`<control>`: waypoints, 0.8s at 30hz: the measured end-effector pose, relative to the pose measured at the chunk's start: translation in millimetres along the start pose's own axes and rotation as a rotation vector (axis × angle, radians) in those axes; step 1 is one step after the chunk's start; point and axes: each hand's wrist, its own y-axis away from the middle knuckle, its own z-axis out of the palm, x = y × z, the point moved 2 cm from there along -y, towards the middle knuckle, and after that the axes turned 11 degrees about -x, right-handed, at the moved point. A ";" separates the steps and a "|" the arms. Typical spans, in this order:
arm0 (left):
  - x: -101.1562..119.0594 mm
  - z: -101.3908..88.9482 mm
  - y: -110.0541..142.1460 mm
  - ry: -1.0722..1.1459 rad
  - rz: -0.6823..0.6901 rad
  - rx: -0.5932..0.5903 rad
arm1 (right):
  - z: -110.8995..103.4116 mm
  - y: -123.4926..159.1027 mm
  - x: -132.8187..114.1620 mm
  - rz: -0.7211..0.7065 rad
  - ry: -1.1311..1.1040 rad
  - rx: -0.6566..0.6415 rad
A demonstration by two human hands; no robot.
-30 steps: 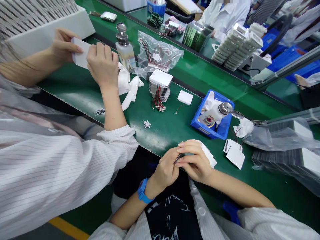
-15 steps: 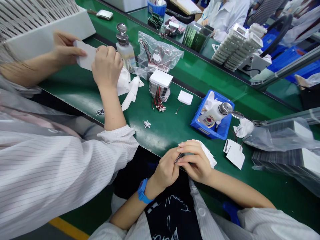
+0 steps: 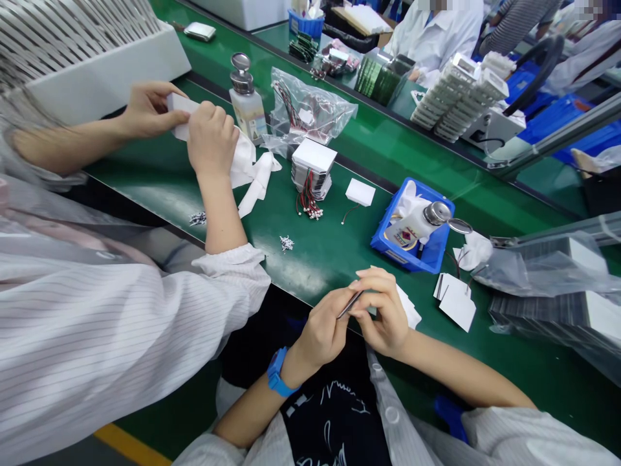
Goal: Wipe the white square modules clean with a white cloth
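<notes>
My left hand, with a blue watch at the wrist, is closed on a thin flat piece. The piece is seen edge-on, with a dark, metallic-looking edge; my fingers hide most of it. My right hand grips its other end between thumb and curved fingers. Both hands are at the front edge of the green table. Behind my right hand lie white sheets. Farther right are white flat packs with thin wires.
A co-worker's hands hold a white piece at left. A stack of white flat packs has red-black leads. Small white connectors lie nearer. A blue basket holds a pump bottle. Bagged stacks stand at right.
My fingers have shifted, and more of the thin piece's edge shows between my hands. The co-worker's hands have moved right, tilting the white piece.
</notes>
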 end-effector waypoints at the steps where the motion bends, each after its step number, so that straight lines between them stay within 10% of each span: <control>1: 0.7 -1.1 -0.6 0.022 -0.010 0.007 | 0.0 0.1 0.8 0.022 0.001 0.007; 24: -8.7 -31.9 5.5 0.482 -0.673 0.116 | 0.6 -6.5 33.5 0.497 -0.427 0.049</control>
